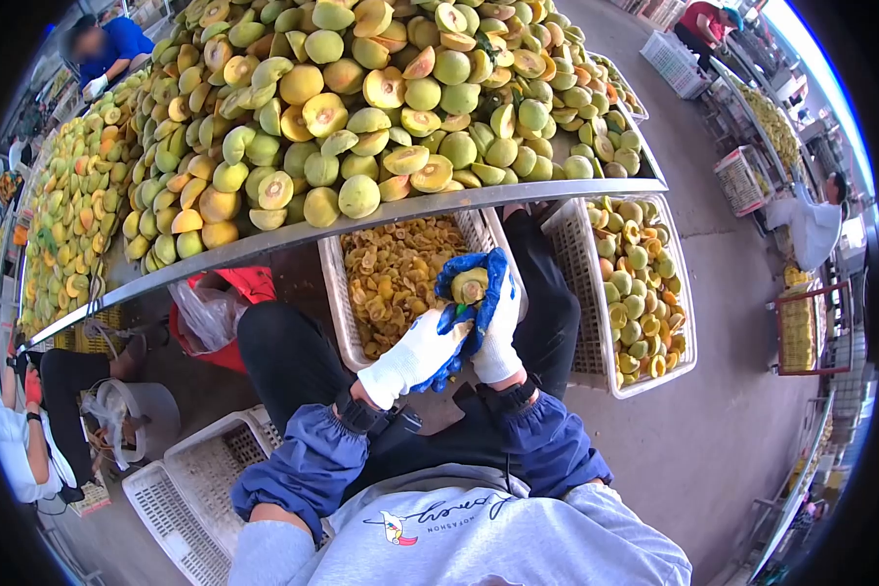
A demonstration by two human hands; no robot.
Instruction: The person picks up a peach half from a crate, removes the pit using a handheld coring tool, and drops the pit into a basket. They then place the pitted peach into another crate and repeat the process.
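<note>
A cut yellow-green peach (470,285) sits in my right hand (498,322), whose blue-coated glove fingers curl round it. My left hand (422,350), in a white glove with a blue palm, comes up close below the fruit with its fingers closed. A small green bit shows at those fingertips; I cannot tell what they grip. Below both hands, between my knees, stands a white crate (338,293) full of brownish-yellow peach scraps. Just beyond it, a large heap of halved and whole peaches (361,127) covers the metal-edged table (391,212).
To my right a white crate (606,337) holds peach halves. A red bag (254,285) with clear plastic lies left of my knee, near a bucket (142,420). White crates (181,508) lie at lower left. Other people (117,49) work around the tables.
</note>
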